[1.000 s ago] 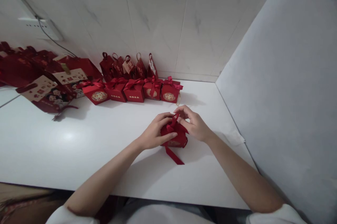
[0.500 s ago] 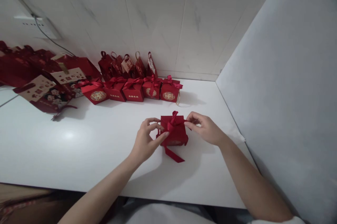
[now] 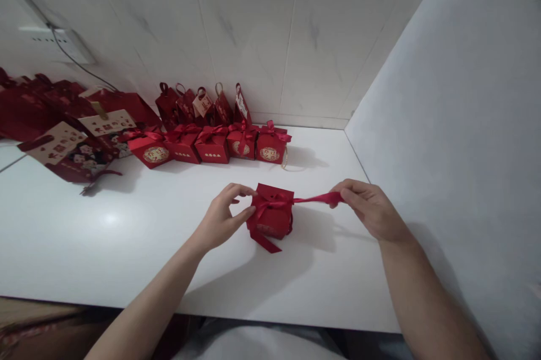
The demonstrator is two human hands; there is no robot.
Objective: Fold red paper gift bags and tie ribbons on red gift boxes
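Observation:
A small red box [image 3: 274, 222] stands on the white table, with a red ribbon [image 3: 315, 199] around its top. My right hand [image 3: 367, 205] pinches one end of the ribbon and holds it stretched out to the right of the box. Another ribbon end hangs down at the box's front left and lies over the tabletop. At the box's left side is my left hand [image 3: 224, 216], thumb and fingers apart, the fingertips at the box's edge.
Several red boxes with bows [image 3: 213, 149] line the back of the white table [image 3: 147, 247]. Behind them lean small red bags [image 3: 203, 105]. Larger red bags [image 3: 76, 151] stand at the left. A white panel [image 3: 456, 123] rises on the right.
My right hand has moved right, drawing the ribbon out straight. The bow's upright loop has gone down. The box has turned slightly, and my left hand has shifted a little left.

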